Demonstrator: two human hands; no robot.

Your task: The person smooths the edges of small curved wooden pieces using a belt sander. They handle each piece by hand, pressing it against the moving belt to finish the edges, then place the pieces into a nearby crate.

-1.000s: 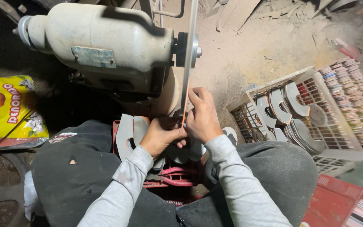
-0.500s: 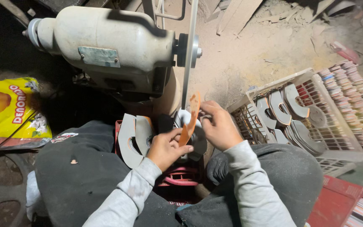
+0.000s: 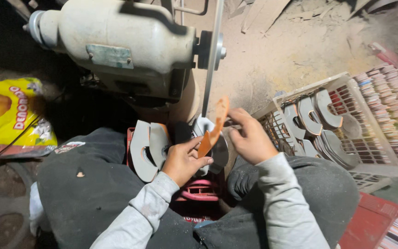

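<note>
Here the left hand [image 3: 183,161] pinches a thin orange curved sole piece [image 3: 213,127] in its fingers beside the thin grey grinding disc [image 3: 212,60]; the right hand [image 3: 249,138], fingers curled, touches its upper end. A slip could carry fingertips onto the disc's edge.

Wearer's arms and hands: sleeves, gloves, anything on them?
Both hands bare: left hand, right hand, no gloves, rings or watch visible. Long light grey sleeves reach the wrists on both arms, knit-looking, with ribbed cuffs and a dusty, slightly soiled surface. No markings visible.
</note>
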